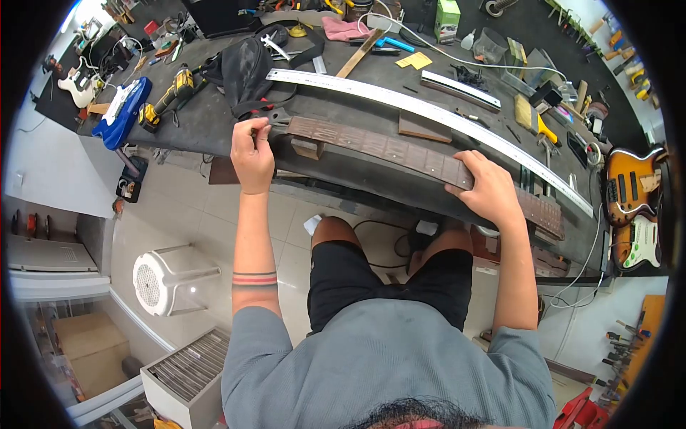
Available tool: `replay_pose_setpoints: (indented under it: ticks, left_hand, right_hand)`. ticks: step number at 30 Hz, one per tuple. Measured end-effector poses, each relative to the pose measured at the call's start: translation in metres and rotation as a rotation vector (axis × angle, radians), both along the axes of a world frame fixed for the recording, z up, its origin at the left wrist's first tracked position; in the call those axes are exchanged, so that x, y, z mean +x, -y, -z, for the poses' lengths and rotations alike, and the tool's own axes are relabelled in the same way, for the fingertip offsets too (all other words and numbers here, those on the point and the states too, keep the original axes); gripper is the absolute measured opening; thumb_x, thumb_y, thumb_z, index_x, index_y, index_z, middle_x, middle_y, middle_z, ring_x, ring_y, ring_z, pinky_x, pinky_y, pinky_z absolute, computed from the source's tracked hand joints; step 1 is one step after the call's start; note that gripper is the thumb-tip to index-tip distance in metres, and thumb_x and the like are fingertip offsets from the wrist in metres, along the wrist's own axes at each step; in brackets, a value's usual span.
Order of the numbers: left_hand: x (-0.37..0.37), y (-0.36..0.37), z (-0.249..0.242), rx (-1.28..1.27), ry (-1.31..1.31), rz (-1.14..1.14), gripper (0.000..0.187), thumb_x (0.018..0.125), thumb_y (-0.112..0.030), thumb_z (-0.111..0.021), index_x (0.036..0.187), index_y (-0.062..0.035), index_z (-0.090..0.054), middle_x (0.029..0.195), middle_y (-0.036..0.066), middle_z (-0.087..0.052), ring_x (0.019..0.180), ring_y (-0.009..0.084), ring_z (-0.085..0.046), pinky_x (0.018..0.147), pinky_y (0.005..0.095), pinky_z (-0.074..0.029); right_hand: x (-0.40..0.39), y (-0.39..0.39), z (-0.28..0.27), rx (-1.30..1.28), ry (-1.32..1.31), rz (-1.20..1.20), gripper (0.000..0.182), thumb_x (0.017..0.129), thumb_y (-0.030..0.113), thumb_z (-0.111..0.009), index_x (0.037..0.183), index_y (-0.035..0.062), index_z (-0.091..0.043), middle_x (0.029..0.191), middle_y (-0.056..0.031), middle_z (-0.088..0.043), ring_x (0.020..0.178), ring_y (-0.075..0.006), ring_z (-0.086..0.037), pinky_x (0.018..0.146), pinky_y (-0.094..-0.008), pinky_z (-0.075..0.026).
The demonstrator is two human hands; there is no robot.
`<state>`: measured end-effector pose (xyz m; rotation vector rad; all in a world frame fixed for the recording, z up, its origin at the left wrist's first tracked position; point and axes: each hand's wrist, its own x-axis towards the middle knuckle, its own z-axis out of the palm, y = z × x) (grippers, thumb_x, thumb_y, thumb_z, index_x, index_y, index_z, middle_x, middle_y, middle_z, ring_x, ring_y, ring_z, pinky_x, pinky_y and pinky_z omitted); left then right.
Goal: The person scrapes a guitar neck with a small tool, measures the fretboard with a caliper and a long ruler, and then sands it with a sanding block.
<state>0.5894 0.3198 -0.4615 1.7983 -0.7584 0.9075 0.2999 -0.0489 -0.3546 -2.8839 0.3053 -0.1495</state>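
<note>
Desk (214,125) surface, dark and wide, runs from nine o'clock up and across to three o'clock, and its near edge falls away to tiled floor (207,236) where the person's knees sit. Bare room on the desk is a narrow strip along that near edge; farther back it is crowded. A long steel ruler (429,114) lies diagonally from twelve o'clock toward three o'clock, just beyond the fretboard and roughly parallel to it. A black bag (246,71) sits at eleven o'clock, with a yellow drill (168,96) and a blue guitar body (123,111) toward ten o'clock. A sunburst guitar (629,189) rests at three o'clock past the desk end.

The guitar fretboard (379,146), a long dark wooden strip, lies close to the near edge, raised on a small wooden block (307,148) near its left end. The left hand (252,154) is curled into a fist at the fretboard's left end, gripping a small tool I cannot make out. The right hand (489,189) lies flat with fingers together, pressing down on the fretboard right of its middle.
</note>
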Motion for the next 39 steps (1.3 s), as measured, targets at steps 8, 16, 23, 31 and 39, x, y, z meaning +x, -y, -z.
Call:
replay_pose_setpoints:
  ticks: [8, 16, 23, 31, 39]
  left_hand:
    - [-0.008, 0.004, -0.017, -0.022, -0.229, 0.036, 0.005, 0.111, -0.004, -0.07, 0.116, -0.0025, -0.069, 0.104, 0.009, -0.078, 0.093, 0.0242, -0.073, 0.086, 0.0339, -0.057]
    - [-0.026, 0.03, -0.01, -0.108, -0.156, -0.123, 0.005, 0.116, -0.003, -0.062, 0.115, -0.001, -0.066, 0.109, 0.01, -0.076, 0.1, 0.026, -0.072, 0.093, 0.0364, -0.057]
    - [-0.033, 0.056, -0.006, -0.202, -0.253, -0.241, 0.009, 0.12, -0.008, -0.053, 0.12, -0.0023, -0.06, 0.112, 0.011, -0.077, 0.105, 0.0251, -0.073, 0.103, 0.0397, -0.055]
    - [-0.029, 0.055, -0.008, -0.192, -0.368, -0.224, 0.009, 0.121, -0.007, -0.049, 0.122, -0.0026, -0.057, 0.116, 0.012, -0.075, 0.109, 0.0196, -0.069, 0.107, 0.0353, -0.052]
    - [-0.02, 0.039, 0.001, -0.191, -0.303, -0.051, 0.008, 0.117, -0.004, -0.06, 0.121, -0.0023, -0.053, 0.118, 0.016, -0.078, 0.111, 0.0208, -0.073, 0.108, 0.0362, -0.055]
  right_hand:
    - [-0.004, 0.0, 0.002, -0.019, 0.022, -0.005, 0.052, 0.089, 0.036, -0.091, 0.131, 0.0115, -0.072, 0.118, -0.009, -0.074, 0.116, -0.0336, -0.074, 0.098, -0.0487, -0.059]
    - [-0.008, 0.005, 0.011, -0.035, 0.069, -0.005, 0.052, 0.09, 0.036, -0.09, 0.133, 0.0123, -0.071, 0.12, -0.0095, -0.073, 0.119, -0.0345, -0.072, 0.1, -0.0489, -0.058]
    - [-0.01, 0.013, 0.012, -0.025, 0.059, -0.016, 0.058, 0.09, 0.036, -0.089, 0.137, 0.0097, -0.069, 0.124, -0.011, -0.073, 0.121, -0.0326, -0.072, 0.103, -0.0468, -0.056]
    - [-0.01, 0.018, 0.02, 0.018, 0.085, -0.024, 0.048, 0.084, 0.027, -0.091, 0.122, 0.0084, -0.067, 0.116, -0.0117, -0.071, 0.114, -0.0333, -0.072, 0.099, -0.0476, -0.059]
    - [-0.008, 0.021, 0.019, 0.065, 0.123, -0.043, 0.046, 0.084, 0.025, -0.091, 0.121, 0.0085, -0.068, 0.116, -0.0114, -0.071, 0.115, -0.0327, -0.073, 0.094, -0.0476, -0.06]
